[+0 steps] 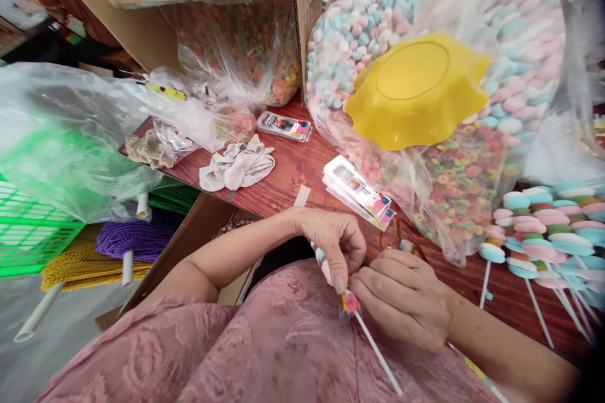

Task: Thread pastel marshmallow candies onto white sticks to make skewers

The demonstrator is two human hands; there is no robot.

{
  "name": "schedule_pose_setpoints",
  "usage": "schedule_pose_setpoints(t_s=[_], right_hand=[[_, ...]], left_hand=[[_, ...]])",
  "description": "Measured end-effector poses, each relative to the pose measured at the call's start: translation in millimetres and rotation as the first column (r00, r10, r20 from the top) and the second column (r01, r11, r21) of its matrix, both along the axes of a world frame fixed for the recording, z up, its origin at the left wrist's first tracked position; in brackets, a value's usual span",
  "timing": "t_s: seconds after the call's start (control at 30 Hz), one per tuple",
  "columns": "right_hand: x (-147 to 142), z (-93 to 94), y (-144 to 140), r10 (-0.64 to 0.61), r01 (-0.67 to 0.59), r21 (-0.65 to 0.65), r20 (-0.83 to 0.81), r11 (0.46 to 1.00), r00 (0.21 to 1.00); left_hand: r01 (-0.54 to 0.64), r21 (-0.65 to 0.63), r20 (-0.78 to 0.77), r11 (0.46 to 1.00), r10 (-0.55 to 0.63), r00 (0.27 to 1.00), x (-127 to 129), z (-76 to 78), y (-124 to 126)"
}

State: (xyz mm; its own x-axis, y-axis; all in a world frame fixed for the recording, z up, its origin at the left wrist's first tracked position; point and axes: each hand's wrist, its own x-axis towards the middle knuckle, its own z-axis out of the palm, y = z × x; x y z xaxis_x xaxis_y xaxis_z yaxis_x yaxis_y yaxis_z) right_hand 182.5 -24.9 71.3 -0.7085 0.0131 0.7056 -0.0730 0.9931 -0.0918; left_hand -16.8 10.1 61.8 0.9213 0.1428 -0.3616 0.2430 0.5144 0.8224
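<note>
Pink-and-pastel candy skewer (352, 302) on a white stick, held over the lap: left hand (338, 245) pinches its upper end, right hand (401, 302) closed about the middle. Clear plastic bag (425, 195) holds ring-shaped cereal and pastel marshmallows; yellow scalloped bowl (416, 91) lies upturned on it. Finished skewers (539, 233) lie at right. Printed label cards (359, 192) on the wooden tabletop (283, 170), text unreadable.

A yellow bowl (416, 91) rests on candy bags (454, 157) above the hands. White gloves (237, 165) and cards (358, 191) lie beyond them, finished lollipops (543, 233) to their right, a green basket (28, 227) far left.
</note>
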Motion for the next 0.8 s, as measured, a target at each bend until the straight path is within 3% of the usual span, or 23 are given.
schedule_pose_setpoints(t_s=[0.1, 0.17, 0.2, 0.23, 0.3, 0.37, 0.4, 0.43, 0.5, 0.57, 0.6, 0.63, 0.67, 0.7, 0.73, 0.77, 0.8], right_hand=[[2, 12.4, 7, 0.064, -0.064, -0.009, 0.214, 0.998, 0.975], [2, 19.0, 12, 0.091, -0.087, -0.026, 0.369, 0.996, 0.925], [1, 20.9, 15, 0.102, -0.091, -0.045, 0.439, 0.995, 0.893], [1, 21.7, 19, 0.116, -0.089, -0.078, 0.492, 0.993, 0.863], [-1, 20.3, 30, 0.162, -0.068, -0.191, 0.534, 0.979, 0.830], [-2, 16.7, 43, 0.203, 0.002, -0.373, 0.509, 0.928, 0.836], [-2, 14.8, 50, 0.201, 0.070, -0.484, 0.485, 0.872, 0.851], [-2, 13.1, 57, 0.178, 0.156, -0.599, 0.461, 0.785, 0.869], [-3, 10.8, 70, 0.051, 0.329, -0.792, 0.411, 0.514, 0.910], [-5, 10.3, 78, -0.198, 0.366, -0.910, 0.329, 0.194, 0.923], [-6, 10.9, 80, -0.332, 0.310, -0.948, 0.272, 0.068, 0.904], [-7, 12.1, 80, -0.455, 0.218, -0.976, 0.200, -0.014, 0.868], [-9, 13.8, 79, -0.551, 0.112, -0.992, 0.123, -0.053, 0.825], [-11, 16.0, 75, -0.613, 0.012, -0.998, 0.047, -0.060, 0.789], [-12, 18.6, 70, -0.642, -0.065, -0.997, -0.018, -0.050, 0.766], [-14, 21.2, 63, -0.649, -0.111, -0.994, -0.068, -0.025, 0.757], [-14, 23.6, 55, -0.644, -0.118, -0.993, -0.099, 0.014, 0.759]], left_hand=[[0.017, 0.188, -0.068, 0.982, -0.004, 0.998, -4, 8.4, 6], [0.070, 0.442, -0.145, 0.894, -0.006, 0.989, -3, 21.6, 9], [0.114, 0.591, -0.196, 0.799, 0.005, 0.981, -1, 30.0, 8], [0.168, 0.730, -0.249, 0.662, 0.030, 0.968, 1, 38.9, 6], [0.272, 0.915, -0.323, 0.299, 0.137, 0.936, 7, 56.4, -1], [0.329, 0.942, -0.298, -0.065, 0.294, 0.908, 11, 70.2, -11], [0.351, 0.914, -0.264, -0.202, 0.361, 0.894, 12, 74.7, -15], [0.373, 0.878, -0.228, -0.301, 0.423, 0.877, 13, 77.5, -20], [0.401, 0.825, -0.142, -0.399, 0.541, 0.829, 13, 77.4, -26], [0.341, 0.856, -0.027, -0.388, 0.626, 0.780, 14, 69.8, -31], [0.241, 0.905, 0.045, -0.350, 0.643, 0.764, 15, 63.3, -32], [0.089, 0.959, 0.112, -0.271, 0.646, 0.755, 17, 55.4, -33], [-0.108, 0.983, 0.180, -0.150, 0.648, 0.740, 19, 46.3, -33], [-0.313, 0.950, 0.226, 0.013, 0.665, 0.712, 22, 36.6, -33], [-0.490, 0.849, 0.226, 0.197, 0.703, 0.674, 26, 27.0, -30], [-0.636, 0.689, 0.199, 0.348, 0.753, 0.628, 29, 18.4, -27], [-0.734, 0.502, 0.153, 0.458, 0.788, 0.596, 32, 11.4, -22]])
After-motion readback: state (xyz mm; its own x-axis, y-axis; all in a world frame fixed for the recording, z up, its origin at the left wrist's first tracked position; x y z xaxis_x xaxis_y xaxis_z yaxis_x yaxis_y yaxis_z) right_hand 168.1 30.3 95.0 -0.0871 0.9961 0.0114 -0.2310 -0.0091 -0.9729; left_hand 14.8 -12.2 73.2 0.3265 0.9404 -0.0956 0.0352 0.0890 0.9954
